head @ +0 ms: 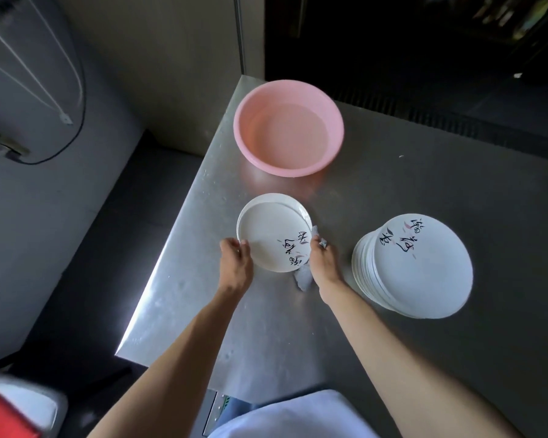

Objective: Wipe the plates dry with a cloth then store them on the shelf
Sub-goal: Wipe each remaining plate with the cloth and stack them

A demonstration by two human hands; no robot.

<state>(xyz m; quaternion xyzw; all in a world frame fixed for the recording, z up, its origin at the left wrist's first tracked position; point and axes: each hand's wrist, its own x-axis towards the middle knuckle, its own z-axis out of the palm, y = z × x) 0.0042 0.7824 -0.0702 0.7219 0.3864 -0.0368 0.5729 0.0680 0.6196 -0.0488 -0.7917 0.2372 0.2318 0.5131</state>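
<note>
Wet plate held at both rims, with a slip the main risk

The steel table (pixel 393 197) edge lies just left of the grip, so a dropped plate could go to the floor. A leaning stack of plates (pixel 421 267) stands just right of it, where an elbow swing could topple it. The pink basin (pixel 247 115) of water sits beyond. The left hand (pixel 234 257) grips the plate (pixel 272 238) at its left rim. The right hand (pixel 321 260) pinches the cloth (pixel 302 278) against the right rim, a thin hold that I judge likely to slide.
</note>
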